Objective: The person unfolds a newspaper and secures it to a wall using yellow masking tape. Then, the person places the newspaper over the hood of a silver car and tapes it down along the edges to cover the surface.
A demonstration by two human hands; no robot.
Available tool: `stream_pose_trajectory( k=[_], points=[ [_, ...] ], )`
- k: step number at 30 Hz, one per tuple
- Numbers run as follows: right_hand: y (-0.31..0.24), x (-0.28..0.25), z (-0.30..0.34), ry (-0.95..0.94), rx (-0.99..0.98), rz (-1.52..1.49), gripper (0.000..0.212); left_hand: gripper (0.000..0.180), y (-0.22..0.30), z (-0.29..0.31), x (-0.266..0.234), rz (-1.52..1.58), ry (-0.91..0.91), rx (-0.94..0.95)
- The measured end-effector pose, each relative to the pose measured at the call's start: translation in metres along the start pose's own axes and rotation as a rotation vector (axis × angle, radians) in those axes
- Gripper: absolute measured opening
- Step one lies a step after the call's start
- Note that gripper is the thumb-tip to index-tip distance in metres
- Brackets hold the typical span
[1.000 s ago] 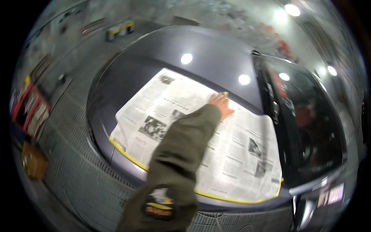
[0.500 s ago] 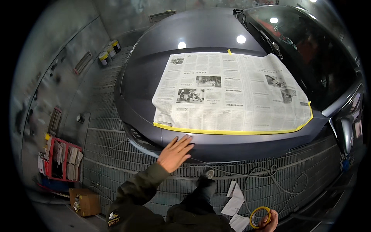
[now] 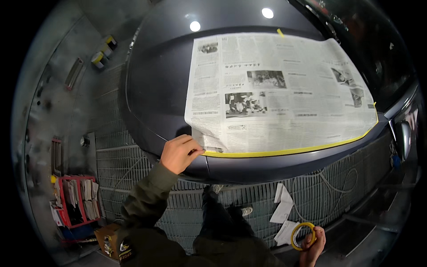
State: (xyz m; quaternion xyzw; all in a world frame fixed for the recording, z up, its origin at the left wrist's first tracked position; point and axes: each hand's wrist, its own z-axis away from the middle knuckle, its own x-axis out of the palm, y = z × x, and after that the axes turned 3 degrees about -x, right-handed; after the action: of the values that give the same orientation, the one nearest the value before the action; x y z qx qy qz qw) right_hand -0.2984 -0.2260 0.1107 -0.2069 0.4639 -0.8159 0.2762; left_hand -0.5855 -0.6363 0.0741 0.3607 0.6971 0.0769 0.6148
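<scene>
A newspaper sheet (image 3: pixel 258 120) lies over the dark grey car hood (image 3: pixel 155 89). A strip of yellow masking tape (image 3: pixel 284 152) runs along its near edge. At the near left corner my left hand (image 3: pixel 179 153) pinches with thumb and forefinger, where the paper's corner is lifted and creased at the tape's end. The fingers partly hide whether they grip paper, tape or both. Low on the right, away from the car, my right hand (image 3: pixel 316 247) is closed on a roll of yellow masking tape (image 3: pixel 294 237).
Left of me stand a red rack of folded papers (image 3: pixel 72 200) and a cardboard box (image 3: pixel 108 240). Several cans (image 3: pixel 98 60) stand by the wall. White paper sheets (image 3: pixel 281 209) and a hose (image 3: pixel 340 189) lie on the grated floor (image 3: pixel 122 171). A side mirror (image 3: pixel 405 142) juts out at right.
My left hand has moved from the hood's near edge left and up to the newspaper's corner, closing into a pinch. The corner now lifts. The view has shifted; the right hand keeps the roll.
</scene>
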Motion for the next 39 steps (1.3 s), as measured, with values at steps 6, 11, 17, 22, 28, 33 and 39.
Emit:
stream_pose_trajectory(
  k=[6,11,17,22,28,33,39],
  points=[
    [0.013,0.079,0.023,-0.02,0.064,0.105,0.016,0.017,-0.031,-0.004,0.002,0.168,-0.079,0.192],
    [0.01,0.114,0.032,-0.006,0.047,0.107,0.015,0.016,-0.027,-0.02,-0.001,0.019,-0.188,0.364],
    [0.005,0.127,0.044,0.072,0.015,0.018,0.017,0.017,-0.01,-0.032,0.005,-0.017,-0.31,0.395],
    [0.003,0.132,0.056,0.164,0.022,-0.012,0.017,0.017,0.012,-0.038,0.021,0.057,-0.285,0.363],
    [0.009,0.136,0.072,0.202,0.042,-0.078,0.019,0.016,0.048,-0.047,0.048,0.195,-0.22,0.226],
    [0.013,0.134,0.081,0.205,0.031,-0.118,0.02,0.016,0.066,-0.051,0.06,0.21,-0.197,0.187],
    [0.01,0.13,0.091,0.215,0.052,-0.195,0.02,0.012,0.094,-0.067,0.083,0.2,-0.219,0.216]
  ],
)
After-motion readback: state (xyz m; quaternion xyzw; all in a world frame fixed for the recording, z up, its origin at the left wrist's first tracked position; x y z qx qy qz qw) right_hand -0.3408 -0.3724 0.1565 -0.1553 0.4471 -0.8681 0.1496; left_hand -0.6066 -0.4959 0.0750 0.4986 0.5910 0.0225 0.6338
